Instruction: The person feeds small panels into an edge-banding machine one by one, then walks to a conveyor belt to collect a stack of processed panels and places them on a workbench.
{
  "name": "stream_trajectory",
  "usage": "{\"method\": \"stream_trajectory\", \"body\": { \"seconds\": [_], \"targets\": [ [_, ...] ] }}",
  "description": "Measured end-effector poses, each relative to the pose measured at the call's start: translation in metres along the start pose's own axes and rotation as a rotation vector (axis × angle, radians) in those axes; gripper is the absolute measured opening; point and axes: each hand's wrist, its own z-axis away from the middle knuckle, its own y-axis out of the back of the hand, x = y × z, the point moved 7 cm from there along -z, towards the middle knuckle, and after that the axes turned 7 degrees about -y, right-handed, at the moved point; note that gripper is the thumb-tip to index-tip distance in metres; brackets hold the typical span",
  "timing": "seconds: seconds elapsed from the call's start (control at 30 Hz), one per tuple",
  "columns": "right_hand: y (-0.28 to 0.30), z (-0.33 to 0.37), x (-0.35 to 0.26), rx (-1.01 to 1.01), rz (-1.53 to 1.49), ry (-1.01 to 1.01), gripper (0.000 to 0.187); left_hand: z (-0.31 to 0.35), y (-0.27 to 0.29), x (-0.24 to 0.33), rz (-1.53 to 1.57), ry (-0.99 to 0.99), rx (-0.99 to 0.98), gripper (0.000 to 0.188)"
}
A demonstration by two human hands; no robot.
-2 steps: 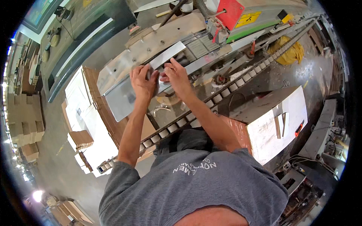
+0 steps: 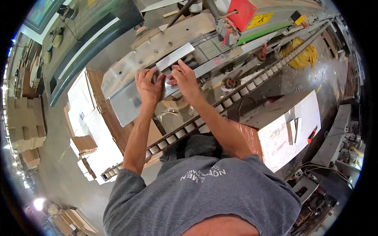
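Observation:
My left hand [image 2: 149, 85] rests at the metal bed [image 2: 125, 105] of a machine, its fingers bent and close together, thumb toward the right hand. Beside it, my right hand [image 2: 184, 81] is closed with curled fingers, its index fingertip near the lower edge of a flat white strip [image 2: 176, 56]. The strip lies slantwise on the bed, its left end close to the left fingertips. Between the hands are a dark gap and a shiny metal surface. Whatever the fingers grip, if anything, is hidden.
A roller rail [image 2: 180, 133] runs slantwise beneath my forearms. Left stands a stack of cardboard [image 2: 103, 106]; right, a white-topped box [image 2: 289, 133] carries a red-handled tool [image 2: 312, 134] and thin strips. Beyond are a red and green machine housing [image 2: 252, 19] and a yellow bag [image 2: 301, 53].
Almost nothing differs. Both hands and the white strip stay in place, with at most a slight shift of the fingers.

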Motion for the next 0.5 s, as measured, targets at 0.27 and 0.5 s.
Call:
{"method": "stream_trajectory", "body": {
  "seconds": [0.27,0.5],
  "targets": [
    [-0.015,0.0,-0.023,-0.059,0.083,0.021,0.018,-0.013,0.001,-0.01,0.052,0.03,-0.013,0.02],
    [0.002,-0.024,-0.021,0.011,0.238,0.17,0.02,-0.028,0.001,0.012,0.043,-0.12,0.036,0.015]
  ]
}}
